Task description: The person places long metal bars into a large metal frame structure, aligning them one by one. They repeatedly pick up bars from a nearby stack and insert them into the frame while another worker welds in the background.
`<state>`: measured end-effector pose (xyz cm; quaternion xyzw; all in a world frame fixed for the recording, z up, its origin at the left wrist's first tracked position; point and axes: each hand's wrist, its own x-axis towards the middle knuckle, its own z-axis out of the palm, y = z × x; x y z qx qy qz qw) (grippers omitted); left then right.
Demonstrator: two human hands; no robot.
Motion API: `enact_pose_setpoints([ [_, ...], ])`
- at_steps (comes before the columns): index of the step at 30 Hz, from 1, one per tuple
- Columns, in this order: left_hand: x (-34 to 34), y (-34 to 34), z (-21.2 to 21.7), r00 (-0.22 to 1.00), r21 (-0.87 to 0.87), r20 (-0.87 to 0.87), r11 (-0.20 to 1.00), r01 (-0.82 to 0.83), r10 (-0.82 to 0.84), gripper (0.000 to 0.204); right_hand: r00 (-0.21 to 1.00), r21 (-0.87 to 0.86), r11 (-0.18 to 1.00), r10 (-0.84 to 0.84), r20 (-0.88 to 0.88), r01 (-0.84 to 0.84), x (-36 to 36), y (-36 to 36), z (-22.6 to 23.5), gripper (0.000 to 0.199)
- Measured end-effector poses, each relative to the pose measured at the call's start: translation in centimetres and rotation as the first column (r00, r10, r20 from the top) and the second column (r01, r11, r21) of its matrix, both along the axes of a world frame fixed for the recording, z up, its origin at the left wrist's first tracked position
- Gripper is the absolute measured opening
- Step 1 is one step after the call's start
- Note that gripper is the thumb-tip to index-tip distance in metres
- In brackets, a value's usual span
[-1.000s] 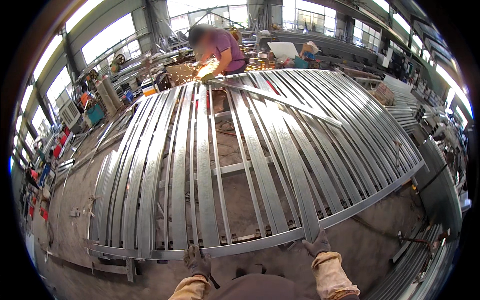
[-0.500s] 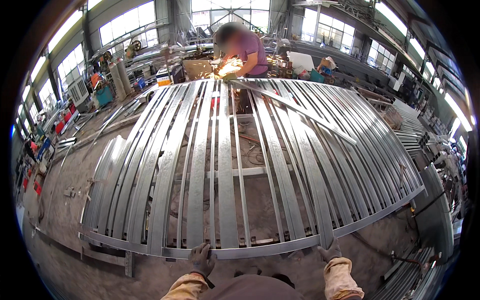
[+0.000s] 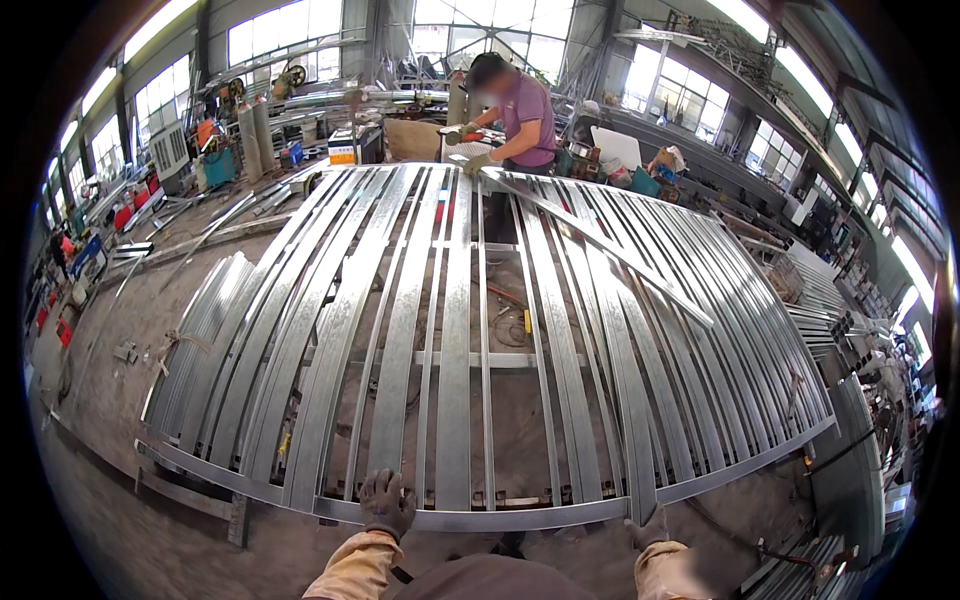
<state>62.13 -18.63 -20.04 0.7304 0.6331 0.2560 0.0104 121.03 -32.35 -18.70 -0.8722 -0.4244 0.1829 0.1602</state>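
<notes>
While a co-worker (image 3: 520, 110) bent over the far end, a person in work gloves held the near edge rail (image 3: 500, 517) of a large frame of grey steel slats (image 3: 455, 330). Left hand (image 3: 387, 503) lay with fingers curled over the rail; right hand (image 3: 650, 527) gripped it further right, under a slat's end. Rail ran left to right across both hands, slats stretching away from them. Loose slats (image 3: 195, 340) lay on the floor, left.

the person's left hand (image 3: 388, 503) wears a dark grey knitted work glove, the right hand (image 3: 650, 528) a similar one. both forearms are covered by tan cloth sleeves, wrinkled at the cuffs.
</notes>
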Motion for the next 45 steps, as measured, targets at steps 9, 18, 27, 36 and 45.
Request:
enact_pose_setpoints([
  [9,-0.6,0.3,-1.7,0.999,-0.074,0.041,0.997,-0.015,0.018,0.048,1.000,-0.016,1.000,-0.004,-0.026,0.003,0.6,0.2,-1.1,0.121],
  [18,-0.7,0.3,-2.5,0.999,-0.041,0.037,0.999,-0.018,0.020,0.044,1.000,0.045,0.999,0.017,-0.006,-0.017,0.9,0.1,-1.6,0.116],
  [27,-0.5,0.2,-1.7,0.999,-0.053,0.027,0.998,-0.036,0.037,0.042,1.000,0.002,1.000,-0.019,0.011,0.019,0.4,0.1,-0.9,0.118],
  [36,-0.7,0.3,-2.1,0.999,-0.070,0.026,0.997,-0.023,0.025,0.044,1.000,0.015,1.000,0.005,-0.020,-0.005,-0.2,0.3,0.1,0.119],
  [45,-0.4,0.1,-1.8,0.999,-0.069,0.029,0.997,-0.032,0.034,0.042,1.000,0.074,0.997,-0.004,-0.021,0.006,-0.1,0.1,-0.2,0.110],
])
